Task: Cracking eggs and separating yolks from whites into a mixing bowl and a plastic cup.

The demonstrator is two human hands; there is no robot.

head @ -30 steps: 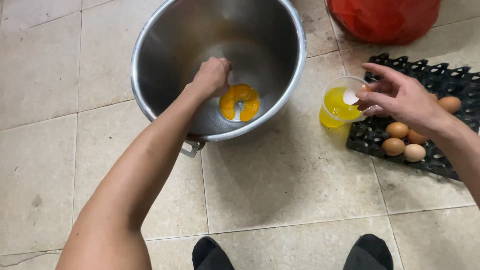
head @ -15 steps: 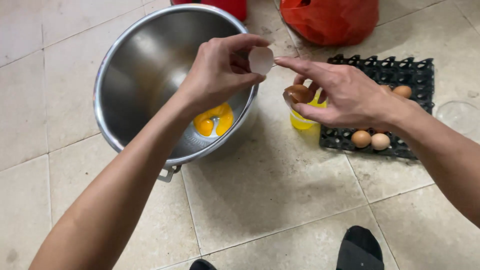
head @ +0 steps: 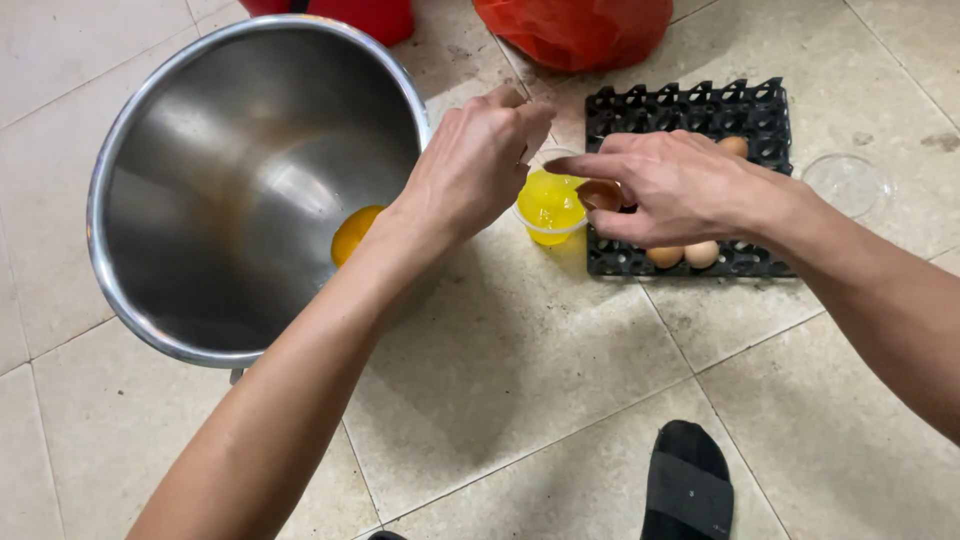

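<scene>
Beige floor tiles [head: 520, 400] carry everything we see. Our left hand [head: 475, 165] hovers beside the rim of the big steel bowl [head: 200, 200], fingers pinched together; we cannot tell what they hold. Our right hand [head: 670, 185] curls around a brown egg [head: 600, 193] just above the small cup of yellow liquid [head: 548, 205]. Yolk [head: 352, 232] lies in the bowl. Behind sits a black egg tray [head: 690, 110] with eggs.
</scene>
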